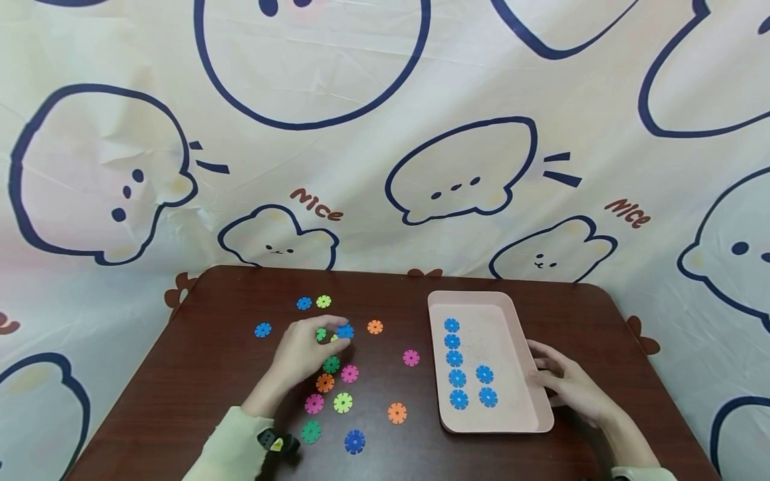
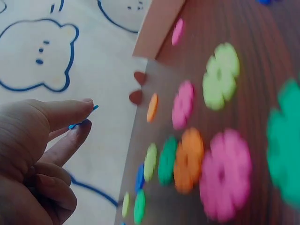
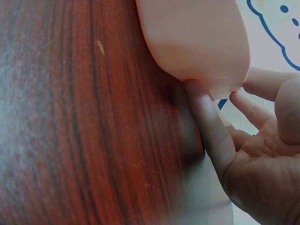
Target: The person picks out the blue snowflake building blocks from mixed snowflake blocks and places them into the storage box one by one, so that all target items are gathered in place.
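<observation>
My left hand [image 1: 307,347] pinches a blue snowflake-shaped disc [image 1: 345,331] between thumb and fingertips, above the loose discs. In the left wrist view this disc is edge-on, with its blue rim showing past the fingertips. Just below the hand lie a dark green disc [image 1: 331,364], a pink disc [image 1: 349,373] and an orange disc [image 1: 325,383]. The shallow pale pink tray [image 1: 499,414] holds several blue discs [image 1: 455,359] in two columns, the left one longer. My right hand [image 1: 568,384] holds the tray's right side, its fingertips at the outer wall in the right wrist view.
More loose discs lie left of the tray, including a pink disc [image 1: 411,358], an orange disc [image 1: 397,413] and a dark blue disc [image 1: 355,441]. At the far side are a blue disc [image 1: 303,303] and a yellow-green disc [image 1: 323,301]. A cartoon-printed cloth [image 1: 361,160] hangs behind the brown table [image 1: 198,374].
</observation>
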The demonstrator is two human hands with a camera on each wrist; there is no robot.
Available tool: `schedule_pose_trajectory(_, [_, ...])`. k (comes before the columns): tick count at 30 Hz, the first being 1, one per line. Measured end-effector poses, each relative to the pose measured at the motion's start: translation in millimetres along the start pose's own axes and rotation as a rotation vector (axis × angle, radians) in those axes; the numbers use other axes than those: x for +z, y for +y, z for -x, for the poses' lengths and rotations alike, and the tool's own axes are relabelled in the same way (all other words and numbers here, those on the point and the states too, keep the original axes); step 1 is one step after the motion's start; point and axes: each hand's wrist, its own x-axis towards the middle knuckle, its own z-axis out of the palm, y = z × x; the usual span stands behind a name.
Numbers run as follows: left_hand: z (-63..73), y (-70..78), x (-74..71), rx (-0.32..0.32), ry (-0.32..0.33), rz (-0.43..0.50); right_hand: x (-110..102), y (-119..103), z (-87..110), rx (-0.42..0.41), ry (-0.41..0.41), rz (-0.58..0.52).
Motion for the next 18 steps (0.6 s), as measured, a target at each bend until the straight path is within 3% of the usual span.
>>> schedule_pose_trajectory(11, [-22.1, 52.0, 49.8, 0.139, -0.138, 0.085, -1.3, 1.3, -0.6, -0.008, -0.002, -0.01])
schedule_pose_trajectory(18, [-35.1, 83.7, 82.8, 0.176, -0.226, 0.105, -2.0, 1.7, -0.3, -0.021, -0.018, -0.03])
